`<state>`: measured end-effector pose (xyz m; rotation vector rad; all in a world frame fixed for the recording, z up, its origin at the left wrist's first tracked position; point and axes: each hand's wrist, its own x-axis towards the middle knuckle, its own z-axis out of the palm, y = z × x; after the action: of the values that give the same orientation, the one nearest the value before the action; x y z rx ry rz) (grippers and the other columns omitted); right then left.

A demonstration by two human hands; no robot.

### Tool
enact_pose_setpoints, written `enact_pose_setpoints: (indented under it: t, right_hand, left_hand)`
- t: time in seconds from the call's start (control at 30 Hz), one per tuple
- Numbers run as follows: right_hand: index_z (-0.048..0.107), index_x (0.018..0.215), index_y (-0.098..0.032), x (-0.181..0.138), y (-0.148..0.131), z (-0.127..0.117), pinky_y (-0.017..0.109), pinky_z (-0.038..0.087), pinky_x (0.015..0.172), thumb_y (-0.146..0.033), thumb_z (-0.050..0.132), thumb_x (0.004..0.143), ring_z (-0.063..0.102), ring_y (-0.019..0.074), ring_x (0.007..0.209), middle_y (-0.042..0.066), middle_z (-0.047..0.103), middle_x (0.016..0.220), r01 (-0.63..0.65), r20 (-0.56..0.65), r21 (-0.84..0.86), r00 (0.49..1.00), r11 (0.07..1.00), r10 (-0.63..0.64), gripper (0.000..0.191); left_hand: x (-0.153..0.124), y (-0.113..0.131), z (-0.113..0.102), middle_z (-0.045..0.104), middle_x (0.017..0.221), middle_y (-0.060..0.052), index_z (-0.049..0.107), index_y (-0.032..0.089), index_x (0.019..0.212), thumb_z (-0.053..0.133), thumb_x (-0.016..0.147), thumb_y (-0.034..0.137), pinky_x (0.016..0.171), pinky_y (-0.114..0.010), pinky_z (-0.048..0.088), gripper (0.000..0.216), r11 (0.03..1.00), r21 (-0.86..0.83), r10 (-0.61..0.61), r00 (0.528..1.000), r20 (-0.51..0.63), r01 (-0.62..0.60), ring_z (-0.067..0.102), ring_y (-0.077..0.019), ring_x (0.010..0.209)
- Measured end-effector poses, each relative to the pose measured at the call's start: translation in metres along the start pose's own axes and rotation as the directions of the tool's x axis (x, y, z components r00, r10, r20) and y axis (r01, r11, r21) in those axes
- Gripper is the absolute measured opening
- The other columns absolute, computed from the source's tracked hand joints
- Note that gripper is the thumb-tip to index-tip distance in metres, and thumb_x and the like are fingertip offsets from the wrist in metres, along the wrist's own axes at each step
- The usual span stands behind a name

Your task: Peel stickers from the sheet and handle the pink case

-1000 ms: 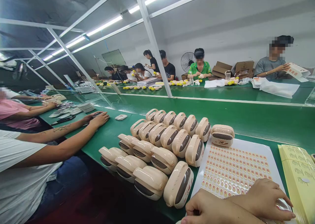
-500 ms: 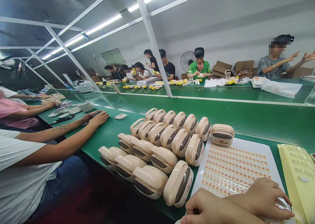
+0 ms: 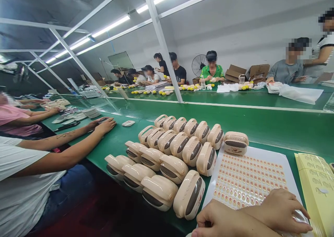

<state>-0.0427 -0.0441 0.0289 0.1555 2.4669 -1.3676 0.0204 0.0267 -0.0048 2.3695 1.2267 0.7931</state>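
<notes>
My forearms cross over the sticker sheet (image 3: 247, 172) on a green workbench (image 3: 263, 125), just as they did a second ago. My left hand (image 3: 283, 209) rests on the sheet's near right part, fingers loosely spread, gripping nothing visible. My right hand (image 3: 215, 218), at the near left corner, is loosely curled; whether anything sits inside it I cannot tell. Beige cases (image 3: 160, 191) with dark panels stand in rows left of the sheet, unmoved, and a single case (image 3: 236, 143) stands at its far left corner. Across the way, a co-worker in gray (image 3: 285, 70), whose hands were raised half a second earlier, now has them low at the bench, one beside a stack of papers (image 3: 273, 87). A newcomer in a white top (image 3: 322, 52) stands at the right edge.
</notes>
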Motion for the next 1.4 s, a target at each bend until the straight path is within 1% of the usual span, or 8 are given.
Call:
enact_pose_setpoints:
  t: [0.33,0.53,0.67,0.87,1.03,1.2,1.4]
  right_hand:
    - [0.054,0.068,-0.012,-0.002,-0.001,0.0,0.011,0.02,0.041,-0.055,0.046,0.077,0.029,-0.0003,0.05,-0.004,0.038,0.054,-0.002,0.001,0.024,1.0,1.0,0.002,0.045]
    - [0.055,0.069,-0.011,-0.003,-0.004,-0.003,0.012,0.019,0.042,-0.053,0.047,0.077,0.027,-0.0004,0.051,-0.004,0.038,0.054,-0.024,0.007,0.038,1.0,0.999,0.024,0.044]
    - [0.055,0.069,-0.012,-0.005,-0.006,-0.005,0.011,0.02,0.042,-0.053,0.047,0.078,0.028,-0.0003,0.051,-0.004,0.039,0.055,-0.022,0.008,0.051,1.0,0.998,0.021,0.043]
    - [0.055,0.07,-0.011,-0.004,-0.006,-0.005,0.012,0.02,0.043,-0.055,0.047,0.078,0.028,-0.0002,0.051,-0.004,0.039,0.055,-0.032,0.023,0.044,0.999,0.999,0.031,0.045]
    - [0.056,0.071,-0.011,-0.004,-0.005,-0.004,0.012,0.019,0.042,-0.057,0.046,0.077,0.027,0.0,0.052,-0.003,0.04,0.056,-0.028,0.032,0.052,0.999,0.998,0.027,0.048]
    - [0.055,0.071,-0.011,-0.005,-0.005,-0.004,0.012,0.019,0.042,-0.056,0.046,0.078,0.028,-0.0001,0.052,-0.003,0.04,0.057,-0.036,0.027,0.045,0.999,0.998,0.035,0.047]
    - [0.054,0.07,-0.011,-0.003,-0.004,-0.005,0.012,0.019,0.041,-0.057,0.046,0.077,0.028,-0.0002,0.051,-0.004,0.04,0.056,-0.029,0.014,0.051,0.999,0.998,0.028,0.047]
  left_hand:
    - [0.0,0.003,-0.003,0.066,0.082,-0.005,0.066,0.013,0.091,0.066,0.071,0.035,0.082,-0.025,0.039,0.029,1.0,-0.024,-0.01,1.0,0.014,0.011,0.06,-0.0169,0.088]
    - [0.0,0.002,0.0,0.068,0.092,-0.006,0.066,0.014,0.093,0.064,0.074,0.036,0.084,-0.026,0.04,0.029,0.999,-0.033,-0.006,1.0,0.016,0.006,0.06,-0.0169,0.093]
    - [0.0,0.006,-0.006,0.068,0.092,-0.008,0.065,0.012,0.095,0.06,0.076,0.035,0.084,-0.026,0.038,0.03,0.999,-0.029,-0.022,0.998,0.065,0.024,0.06,-0.0178,0.095]
    - [-0.001,0.009,-0.016,0.068,0.094,-0.008,0.064,0.013,0.101,0.056,0.08,0.035,0.083,-0.027,0.038,0.031,0.997,-0.041,-0.057,0.987,0.149,0.063,0.06,-0.0183,0.098]
    - [-0.001,0.007,-0.012,0.068,0.095,-0.006,0.064,0.014,0.102,0.056,0.08,0.034,0.08,-0.025,0.038,0.031,0.993,-0.097,-0.062,0.989,0.132,0.075,0.06,-0.018,0.098]
    - [-0.001,0.006,-0.01,0.069,0.093,-0.005,0.063,0.013,0.103,0.057,0.079,0.033,0.075,-0.023,0.04,0.032,0.986,-0.139,-0.078,0.988,0.134,0.096,0.062,-0.017,0.094]
    - [-0.002,0.006,-0.011,0.069,0.094,-0.007,0.064,0.012,0.103,0.058,0.079,0.031,0.078,-0.023,0.04,0.031,0.974,-0.196,-0.092,0.988,0.122,0.115,0.061,-0.0177,0.096]
